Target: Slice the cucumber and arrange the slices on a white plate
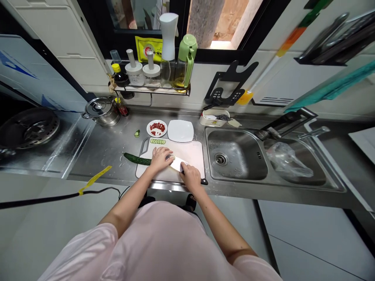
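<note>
My left hand is closed over the right end of a long green cucumber, which lies across the left edge of a white cutting board. My right hand is wrapped round the dark handle of a knife. The wide blade points up and left and meets the cucumber's cut end beside my left fingertips. Several cucumber slices lie in a row near the board's top edge. Behind the board are a plate of chopped red pieces and a bare white plate.
A double sink lies to the right, with a plastic bag in its right basin. Cucumber scraps and a steel pot are at the left. A rack of bottles hangs behind, and a wok sits far left.
</note>
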Tool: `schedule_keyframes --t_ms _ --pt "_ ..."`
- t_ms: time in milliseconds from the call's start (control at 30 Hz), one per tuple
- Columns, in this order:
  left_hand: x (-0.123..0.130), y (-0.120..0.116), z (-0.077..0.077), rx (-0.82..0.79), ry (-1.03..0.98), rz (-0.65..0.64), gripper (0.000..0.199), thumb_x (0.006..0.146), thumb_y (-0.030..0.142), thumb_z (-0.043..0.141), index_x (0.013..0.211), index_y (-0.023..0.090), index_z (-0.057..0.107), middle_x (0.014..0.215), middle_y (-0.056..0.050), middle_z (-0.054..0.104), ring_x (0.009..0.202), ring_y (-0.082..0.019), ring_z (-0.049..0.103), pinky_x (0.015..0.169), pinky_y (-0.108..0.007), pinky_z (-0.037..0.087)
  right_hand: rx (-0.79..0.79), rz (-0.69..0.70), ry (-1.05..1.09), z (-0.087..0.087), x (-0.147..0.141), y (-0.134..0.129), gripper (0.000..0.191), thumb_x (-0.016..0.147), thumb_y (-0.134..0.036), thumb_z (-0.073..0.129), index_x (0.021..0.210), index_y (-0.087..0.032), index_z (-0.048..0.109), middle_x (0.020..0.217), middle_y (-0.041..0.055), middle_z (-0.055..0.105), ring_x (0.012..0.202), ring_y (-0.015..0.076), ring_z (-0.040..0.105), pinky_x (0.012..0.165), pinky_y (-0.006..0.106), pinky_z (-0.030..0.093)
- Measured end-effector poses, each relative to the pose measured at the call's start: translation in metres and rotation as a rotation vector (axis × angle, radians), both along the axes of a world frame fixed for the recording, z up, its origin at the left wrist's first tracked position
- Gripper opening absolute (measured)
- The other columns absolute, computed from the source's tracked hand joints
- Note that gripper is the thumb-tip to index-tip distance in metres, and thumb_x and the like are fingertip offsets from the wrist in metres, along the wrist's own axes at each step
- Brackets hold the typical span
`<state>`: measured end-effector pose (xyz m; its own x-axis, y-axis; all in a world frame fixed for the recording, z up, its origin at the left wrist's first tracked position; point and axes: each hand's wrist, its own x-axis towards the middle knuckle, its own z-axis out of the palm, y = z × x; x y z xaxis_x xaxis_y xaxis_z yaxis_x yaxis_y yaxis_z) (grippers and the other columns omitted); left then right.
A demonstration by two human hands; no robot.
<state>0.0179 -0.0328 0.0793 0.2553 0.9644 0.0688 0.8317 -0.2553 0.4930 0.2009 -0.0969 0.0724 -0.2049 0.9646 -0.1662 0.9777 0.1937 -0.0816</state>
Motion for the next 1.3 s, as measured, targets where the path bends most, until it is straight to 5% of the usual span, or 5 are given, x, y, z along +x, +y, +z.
schedule_keyframes --t_ms 167,300,467,633,1300 --pt "0.002 0.001 -0.003 -0.092 -0.009 -0.066 0.022 0.08 0.042 0.057 0.095 0.028 0.067 0.11 -0.002 0.062 0.11 -0.022 0.05 0.11 -0.049 0.015 -0.008 0.027 -0.014 -0.003 0.001 -0.005 0.047 0.086 -0.034 0.055 0.13 -0.021 0.042 0.097 0.0079 0.061 0.089 0.0204 0.054 0.075 0.03 0.032" --pt "0.001 0.005 -0.009 -0.107 -0.092 -0.046 0.016 0.077 0.036 0.061 0.087 0.025 0.067 0.098 -0.002 0.065 0.099 -0.019 0.055 0.1 -0.038 0.033 -0.033 0.028 -0.012 -0.008 0.003 -0.008 0.045 0.086 -0.033 0.054 0.128 -0.021 0.043 0.097 0.0079 0.062 0.089 0.0201 0.054 0.074 0.029 0.032" --pt "-0.008 0.026 -0.026 -0.218 -0.259 0.281 0.016 0.076 0.034 0.06 0.087 0.024 0.066 0.081 0.001 0.068 0.076 -0.014 0.06 0.07 -0.025 0.043 -0.048 -0.014 -0.006 -0.013 0.011 -0.011 0.043 0.085 -0.032 0.055 0.126 -0.021 0.045 0.097 0.0068 0.063 0.088 0.0199 0.056 0.073 0.028 0.033" --pt "-0.017 0.056 -0.041 -0.26 -0.302 0.489 0.018 0.075 0.026 0.059 0.092 0.023 0.066 0.084 0.001 0.069 0.079 -0.013 0.061 0.07 -0.024 0.042 -0.057 -0.076 0.008 -0.015 0.019 -0.012 0.042 0.085 -0.032 0.054 0.125 -0.023 0.046 0.099 0.0061 0.064 0.089 0.02 0.057 0.075 0.028 0.034" --pt "-0.001 0.091 -0.051 -0.11 0.069 0.469 0.026 0.081 0.018 0.044 0.102 0.024 0.06 0.091 -0.007 0.069 0.09 -0.022 0.059 0.084 -0.034 0.033 -0.113 -0.152 0.072 -0.012 0.025 -0.012 0.044 0.086 -0.032 0.052 0.129 -0.023 0.046 0.103 0.0061 0.064 0.095 0.0193 0.058 0.08 0.028 0.037"
